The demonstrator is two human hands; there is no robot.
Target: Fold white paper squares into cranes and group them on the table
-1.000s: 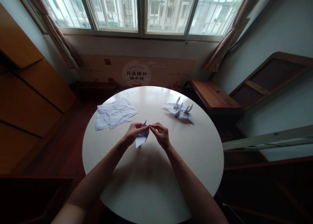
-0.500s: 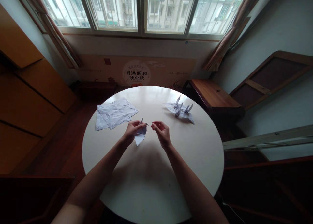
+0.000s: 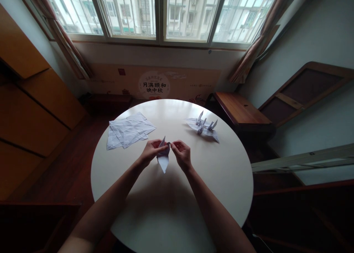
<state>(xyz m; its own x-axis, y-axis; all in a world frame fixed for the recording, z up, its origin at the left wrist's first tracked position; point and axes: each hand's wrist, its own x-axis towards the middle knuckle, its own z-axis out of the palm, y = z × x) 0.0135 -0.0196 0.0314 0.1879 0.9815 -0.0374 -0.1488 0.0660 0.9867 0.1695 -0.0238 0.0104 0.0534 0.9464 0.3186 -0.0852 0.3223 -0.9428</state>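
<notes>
A: How far along are we with the crane (image 3: 164, 162)?
B: Well along, we judge: its wings stand out, one points toward us, and a narrow point rises past our thumb.
A: Where do we have it?
B: Between our hands, over the middle of the table (image 3: 221, 179). Our left hand (image 3: 151, 150) is closed on its body; our right hand (image 3: 181, 153) has thumb and forefinger pinched, as it looks, on the small bent tip at its side.
A: And what else is done?
B: A cluster of cranes (image 3: 201, 128) sits beyond our right hand, three by our count, wings overlapping. The sheets (image 3: 129, 130) beyond our left hand lie flat and creased in an untidy pile; we can't count them, but they look unshaped.
A: Does anything stand in our way?
B: Only our own fingers, which hide part of the fold. The pile and the cluster are both apart from our hands. The bench (image 3: 240, 107) and window (image 3: 160, 13) are past the table's edge, and we touch neither.
</notes>
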